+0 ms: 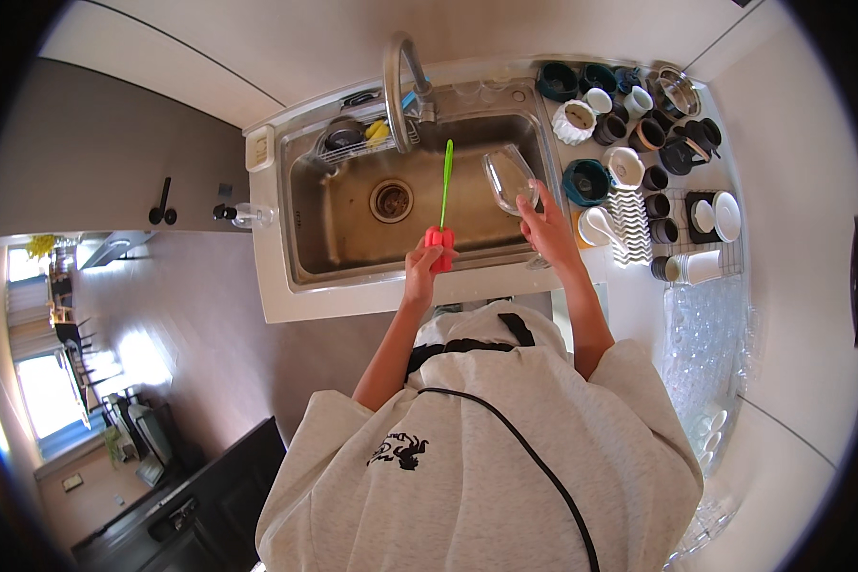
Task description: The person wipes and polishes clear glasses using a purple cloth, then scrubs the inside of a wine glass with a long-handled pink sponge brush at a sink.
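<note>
My left hand grips the red sponge head of a bottle brush, whose thin green handle points away from me over the sink. In my right hand is a clear stemmed wine glass, its bowl tilted up and to the left above the right part of the basin. The glass's foot shows below that hand, near the sink's front rim. Brush and glass are apart. Beneath both lies the stainless steel sink, with a round drain and a curved faucet at the back.
A wire caddy with a yellow item and a dark bowl hangs at the basin's back left. A clear bottle lies by the left counter edge. Cups, bowls and a white wavy rack crowd the right counter, with many clear glasses nearer me.
</note>
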Demonstrator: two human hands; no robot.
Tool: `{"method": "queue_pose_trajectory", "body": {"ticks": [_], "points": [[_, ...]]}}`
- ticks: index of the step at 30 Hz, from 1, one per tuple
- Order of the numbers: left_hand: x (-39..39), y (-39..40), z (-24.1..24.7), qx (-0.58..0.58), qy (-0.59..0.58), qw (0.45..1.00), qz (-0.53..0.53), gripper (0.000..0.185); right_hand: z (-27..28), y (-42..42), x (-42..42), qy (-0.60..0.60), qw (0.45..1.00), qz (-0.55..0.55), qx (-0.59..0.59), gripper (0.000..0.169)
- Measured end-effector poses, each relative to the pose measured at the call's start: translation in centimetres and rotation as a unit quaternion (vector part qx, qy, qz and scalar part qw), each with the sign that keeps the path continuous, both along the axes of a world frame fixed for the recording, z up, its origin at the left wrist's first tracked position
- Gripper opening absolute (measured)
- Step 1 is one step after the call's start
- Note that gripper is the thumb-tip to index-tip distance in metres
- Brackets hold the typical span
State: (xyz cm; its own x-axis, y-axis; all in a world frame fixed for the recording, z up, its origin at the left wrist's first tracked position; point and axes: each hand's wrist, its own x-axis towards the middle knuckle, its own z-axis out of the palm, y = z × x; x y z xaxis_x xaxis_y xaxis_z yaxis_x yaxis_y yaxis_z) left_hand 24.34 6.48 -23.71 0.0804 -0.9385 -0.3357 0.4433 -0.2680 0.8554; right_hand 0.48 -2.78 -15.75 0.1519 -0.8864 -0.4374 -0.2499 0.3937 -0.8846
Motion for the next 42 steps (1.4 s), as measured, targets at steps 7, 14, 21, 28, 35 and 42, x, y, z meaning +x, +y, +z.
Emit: {"method": "queue_pose_trajectory", "body": {"ticks": [7,14,21,28,35,42], "points": [[-1.1,1.2,-1.2,0.010,-0.005,0.999,0.041,0.030,-5.1,-0.9,-0.6,0.153,0.983,0.103,0.015,0.084],[-2.4,1.3,0.3,0.100,-0.049,0.988,0.104,0.025,-6.6,-1.1,-0.7,0.219,0.950,0.222,-0.007,0.080],[-4.6,0.6,1.7,0.150,-0.086,0.980,0.096,0.030,-4.6,-2.3,-2.3,0.329,0.875,0.353,-0.035,0.065],[-7.6,-0.7,1.8,0.141,-0.104,0.985,0.004,0.033,-4.2,-3.9,-4.3,0.445,0.786,0.407,-0.135,0.063],[-8.9,-0.9,0.9,0.147,-0.107,0.983,0.026,0.034,-2.6,-4.9,-5.9,0.465,0.715,0.504,-0.137,0.068],[-8.2,-0.6,-0.2,0.133,-0.207,0.964,0.098,0.034,-1.8,-3.4,-6.3,0.409,0.744,0.519,-0.094,0.070]]}}
